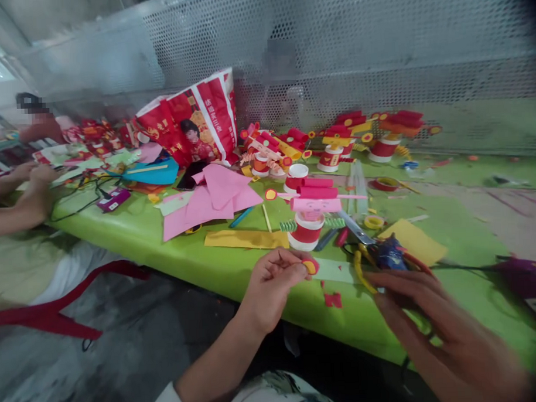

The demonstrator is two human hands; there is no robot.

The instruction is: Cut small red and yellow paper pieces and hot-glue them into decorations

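My left hand [271, 286] is closed in a pinch on a small red paper disc [311, 266] with a yellow centre, just over the table's front edge. My right hand [430, 318], slightly blurred, has its thumb and fingers apart. Its fingertips are at the yellow handle of a pair of scissors [362, 271], whose blades point away to the left. Behind my left hand stands a paper figure [306, 226] with a red and white cup body, a pink rolled head, a red hat and green coiled arms. Red paper scraps [333, 299] lie by a pale green strip [334, 270].
Finished-looking figures [330, 155] line the back near a red bag [195, 124]. Pink sheets [215, 197], a yellow strip [245, 239] and a tape roll [385, 184] lie about. A purple device [528, 286] with a cable is at right. Another person's hands [34, 180] work at left.
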